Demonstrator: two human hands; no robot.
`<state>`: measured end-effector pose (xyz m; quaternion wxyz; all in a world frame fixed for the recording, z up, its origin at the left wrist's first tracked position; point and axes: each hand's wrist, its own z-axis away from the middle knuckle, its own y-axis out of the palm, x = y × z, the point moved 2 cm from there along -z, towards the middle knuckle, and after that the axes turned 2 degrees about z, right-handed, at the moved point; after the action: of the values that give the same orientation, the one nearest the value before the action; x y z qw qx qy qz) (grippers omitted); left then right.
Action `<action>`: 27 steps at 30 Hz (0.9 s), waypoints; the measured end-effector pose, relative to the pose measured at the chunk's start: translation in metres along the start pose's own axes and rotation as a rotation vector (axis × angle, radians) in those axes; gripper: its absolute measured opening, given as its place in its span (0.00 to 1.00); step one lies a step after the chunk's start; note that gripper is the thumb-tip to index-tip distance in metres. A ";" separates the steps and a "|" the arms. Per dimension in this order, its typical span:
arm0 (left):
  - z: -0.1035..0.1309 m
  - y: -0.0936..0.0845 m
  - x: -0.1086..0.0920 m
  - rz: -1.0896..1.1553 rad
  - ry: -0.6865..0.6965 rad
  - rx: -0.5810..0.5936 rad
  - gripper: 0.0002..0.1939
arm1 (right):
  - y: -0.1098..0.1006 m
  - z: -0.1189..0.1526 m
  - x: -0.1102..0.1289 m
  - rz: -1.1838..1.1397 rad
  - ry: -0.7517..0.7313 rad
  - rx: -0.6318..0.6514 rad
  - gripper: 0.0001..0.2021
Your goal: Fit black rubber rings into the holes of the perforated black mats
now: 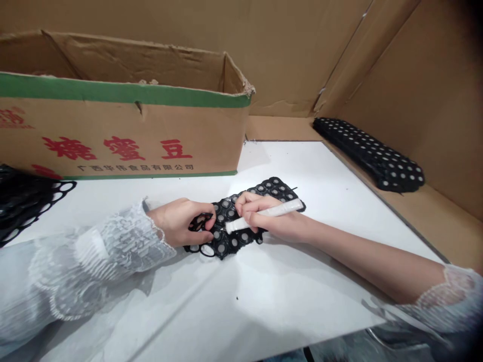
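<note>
On the table lies a flat black strip (pixel 222 248) with rows of ring-shaped cells, most holding pale round discs. My left hand (pixel 183 219) pinches its left end, where a flap of black rings curls up between thumb and fingers. A white pen-shaped tool (pixel 285 207) is gripped in my right hand (pixel 266 217), held like a pencil. Its thin tip points down and left at the rings beside my left fingertips; whether it touches them I cannot tell. My right hand hides part of the strip's middle.
A large open cardboard box (pixel 151 125) with a green rim and red characters stands behind my hands. Black ring netting (pixel 26 201) is piled at the left. A stack of black dotted strips (pixel 370 153) rests along the cardboard wall at the right. The table (pixel 264 301) is white.
</note>
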<state>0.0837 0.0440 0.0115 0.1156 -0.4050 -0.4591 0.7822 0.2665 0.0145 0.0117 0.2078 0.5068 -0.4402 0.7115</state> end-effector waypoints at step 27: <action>-0.001 0.000 0.000 0.008 -0.018 0.011 0.08 | -0.001 0.002 -0.005 0.016 -0.126 -0.067 0.11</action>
<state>0.0849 0.0445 0.0113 0.1106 -0.3994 -0.4540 0.7887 0.2702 0.0140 0.0074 0.1906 0.5399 -0.4800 0.6647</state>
